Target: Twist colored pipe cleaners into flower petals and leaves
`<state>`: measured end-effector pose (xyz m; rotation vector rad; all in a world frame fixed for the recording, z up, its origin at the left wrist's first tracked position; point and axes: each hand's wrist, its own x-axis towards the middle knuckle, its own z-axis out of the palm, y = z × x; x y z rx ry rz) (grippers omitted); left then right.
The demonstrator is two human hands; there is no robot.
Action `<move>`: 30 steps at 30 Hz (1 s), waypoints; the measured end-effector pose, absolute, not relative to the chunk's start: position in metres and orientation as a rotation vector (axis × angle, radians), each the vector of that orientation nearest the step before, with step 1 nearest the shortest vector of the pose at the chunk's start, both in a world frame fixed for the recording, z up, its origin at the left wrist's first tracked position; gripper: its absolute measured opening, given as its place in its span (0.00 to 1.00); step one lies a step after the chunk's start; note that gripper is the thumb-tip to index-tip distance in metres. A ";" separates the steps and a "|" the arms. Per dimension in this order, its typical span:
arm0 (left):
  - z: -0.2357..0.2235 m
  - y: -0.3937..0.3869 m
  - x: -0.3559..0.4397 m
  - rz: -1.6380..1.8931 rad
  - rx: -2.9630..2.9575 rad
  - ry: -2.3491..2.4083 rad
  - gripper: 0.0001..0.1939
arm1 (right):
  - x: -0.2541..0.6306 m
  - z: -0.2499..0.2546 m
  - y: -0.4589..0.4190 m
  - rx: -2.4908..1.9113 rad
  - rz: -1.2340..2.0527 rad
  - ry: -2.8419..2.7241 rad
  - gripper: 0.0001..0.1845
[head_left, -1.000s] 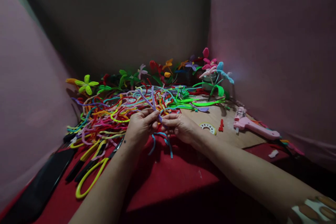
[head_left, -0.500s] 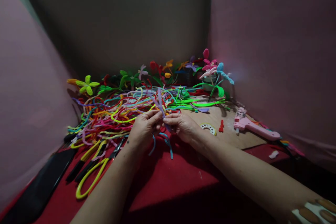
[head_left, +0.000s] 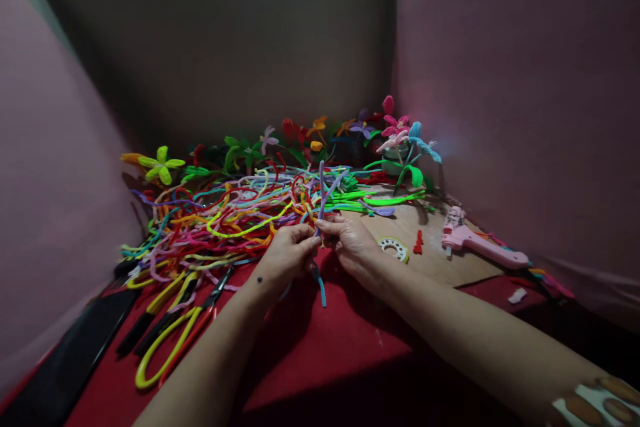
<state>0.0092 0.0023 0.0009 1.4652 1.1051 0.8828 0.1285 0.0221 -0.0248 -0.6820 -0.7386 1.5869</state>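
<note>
"Fingers (head_left: pixel 307 245) of your left hand (head_left: pixel 285 253) and right hand (head_left: pixel 356 245) are pinching the purple strands (head_left: pixel 321 187)?"
"Yes, above the counter (head_left: pixel 350 333); if either pinch is loosening, they could be slipping askew."

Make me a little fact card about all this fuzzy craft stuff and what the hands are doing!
left hand: left hand pinching a forked, fuzzy purple stem
right hand: right hand pinching it too
middle: tangled pile of colourful fuzzy stems
back: green-leaved fuzzy flowers
right side: pink plastic glue gun
underneath: red cloth
</note>
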 end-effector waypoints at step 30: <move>0.010 0.010 -0.015 1.023 1.387 1.065 0.13 | 0.128 -0.022 0.013 -0.752 1.584 -1.017 0.11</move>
